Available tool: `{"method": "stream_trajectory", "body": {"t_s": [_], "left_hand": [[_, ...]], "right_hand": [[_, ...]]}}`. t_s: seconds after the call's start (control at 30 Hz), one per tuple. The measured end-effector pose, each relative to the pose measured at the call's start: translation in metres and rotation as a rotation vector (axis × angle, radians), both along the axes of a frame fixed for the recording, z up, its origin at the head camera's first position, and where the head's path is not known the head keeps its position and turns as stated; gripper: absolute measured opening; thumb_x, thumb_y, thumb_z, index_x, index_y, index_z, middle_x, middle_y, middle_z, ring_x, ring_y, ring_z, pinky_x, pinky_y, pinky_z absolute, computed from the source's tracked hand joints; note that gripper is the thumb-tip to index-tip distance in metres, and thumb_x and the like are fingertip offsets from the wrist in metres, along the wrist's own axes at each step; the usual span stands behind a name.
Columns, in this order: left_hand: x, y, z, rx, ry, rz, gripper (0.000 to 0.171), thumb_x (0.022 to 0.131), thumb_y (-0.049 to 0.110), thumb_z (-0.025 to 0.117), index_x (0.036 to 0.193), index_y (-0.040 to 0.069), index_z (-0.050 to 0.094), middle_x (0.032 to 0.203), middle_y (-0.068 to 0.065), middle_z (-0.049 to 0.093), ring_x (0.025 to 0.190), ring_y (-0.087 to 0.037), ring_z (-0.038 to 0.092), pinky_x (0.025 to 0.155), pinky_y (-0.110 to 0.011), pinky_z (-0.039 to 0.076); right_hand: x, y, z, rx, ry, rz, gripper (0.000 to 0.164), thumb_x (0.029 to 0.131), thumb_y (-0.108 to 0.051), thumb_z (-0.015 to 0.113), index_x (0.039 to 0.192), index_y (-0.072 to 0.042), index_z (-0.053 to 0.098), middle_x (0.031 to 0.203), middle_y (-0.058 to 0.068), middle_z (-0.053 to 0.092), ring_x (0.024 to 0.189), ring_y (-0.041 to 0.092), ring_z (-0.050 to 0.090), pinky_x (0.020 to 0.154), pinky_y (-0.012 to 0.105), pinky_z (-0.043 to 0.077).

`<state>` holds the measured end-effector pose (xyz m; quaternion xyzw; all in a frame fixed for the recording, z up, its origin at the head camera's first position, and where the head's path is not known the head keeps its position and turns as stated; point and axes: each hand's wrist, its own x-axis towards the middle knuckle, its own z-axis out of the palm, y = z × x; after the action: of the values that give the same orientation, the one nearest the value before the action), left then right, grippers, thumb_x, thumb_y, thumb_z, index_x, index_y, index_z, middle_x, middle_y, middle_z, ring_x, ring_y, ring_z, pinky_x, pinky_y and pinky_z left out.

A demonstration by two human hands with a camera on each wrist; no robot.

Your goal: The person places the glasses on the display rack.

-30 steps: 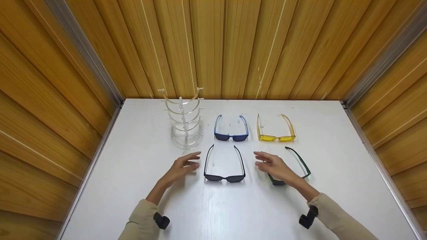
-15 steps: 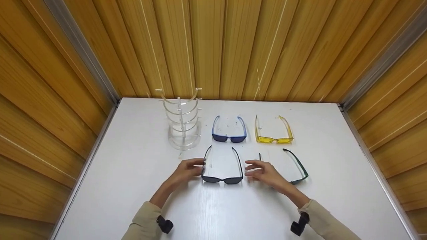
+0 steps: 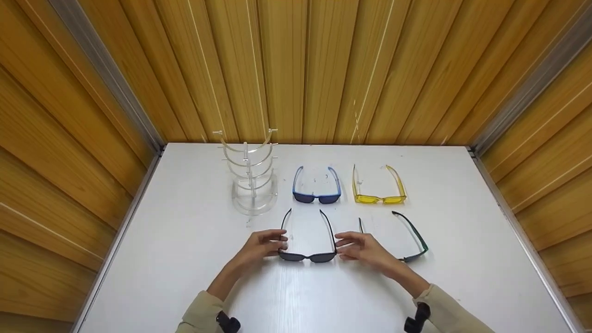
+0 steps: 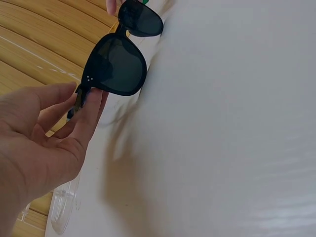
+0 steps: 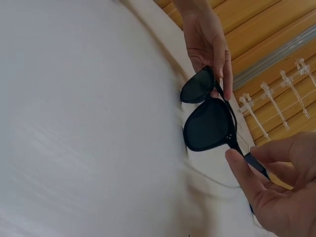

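Note:
Black sunglasses (image 3: 292, 257) with dark lenses lie at the middle of the table, temples unfolded and pointing away from me. My left hand (image 3: 260, 247) pinches the left temple close to its hinge, thumb on one side and fingers on the other, as the left wrist view shows on the sunglasses (image 4: 116, 64). On the opposite side my right hand (image 3: 365, 249) pinches the right temple near the hinge; the right wrist view shows thumb and fingers about it. Green-framed glasses (image 3: 418, 238) lie just right of the right hand, which hides part of their front.
A clear acrylic display stand (image 3: 253, 185) with several curved tiers stands at the back left. Blue sunglasses (image 3: 317, 198) and yellow glasses (image 3: 380, 200) lie behind the black pair. Wood-patterned walls (image 3: 305, 69) enclose the white table (image 3: 152, 259).
Both hands have moved inward from either side of the black sunglasses and taken hold of their temples. The right hand has left its place over the green glasses. The view has shifted slightly.

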<state>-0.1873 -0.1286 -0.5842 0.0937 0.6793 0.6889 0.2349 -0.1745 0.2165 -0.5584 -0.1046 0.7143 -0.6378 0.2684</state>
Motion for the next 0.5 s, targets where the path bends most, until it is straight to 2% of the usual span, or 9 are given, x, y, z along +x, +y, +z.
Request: {"method": "stream_trajectory", "body": {"t_s": [0.23, 0.37, 0.5], "left_hand": [[0.005, 0.002, 0.0, 0.035, -0.055, 0.022, 0.05, 0.1, 0.006, 0.062, 0.145, -0.012, 0.047, 0.134, -0.031, 0.06, 0.106, -0.013, 0.071, 0.098, -0.03, 0.059], [0.004, -0.001, 0.0, 0.044, -0.056, 0.009, 0.05, 0.101, 0.005, 0.059, 0.146, -0.012, 0.045, 0.136, -0.031, 0.06, 0.107, -0.014, 0.071, 0.097, -0.027, 0.059], [0.003, -0.001, 0.001, 0.039, -0.053, -0.005, 0.048, 0.102, 0.005, 0.057, 0.146, -0.012, 0.045, 0.136, -0.031, 0.06, 0.109, -0.016, 0.072, 0.095, -0.025, 0.058]], "right_hand": [[0.004, -0.006, -0.007, -0.019, -0.048, -0.007, 0.048, 0.099, -0.002, 0.061, 0.143, 0.013, 0.048, 0.14, 0.035, 0.055, 0.105, 0.011, 0.07, 0.096, 0.027, 0.06], [0.003, -0.01, -0.007, -0.053, -0.089, -0.047, 0.047, 0.098, -0.002, 0.064, 0.14, 0.015, 0.052, 0.136, 0.028, 0.062, 0.101, 0.009, 0.071, 0.094, 0.026, 0.06], [0.002, -0.011, -0.006, -0.105, -0.15, -0.102, 0.047, 0.096, 0.0, 0.065, 0.138, 0.017, 0.052, 0.127, 0.018, 0.069, 0.101, 0.01, 0.071, 0.096, 0.03, 0.06]]}}
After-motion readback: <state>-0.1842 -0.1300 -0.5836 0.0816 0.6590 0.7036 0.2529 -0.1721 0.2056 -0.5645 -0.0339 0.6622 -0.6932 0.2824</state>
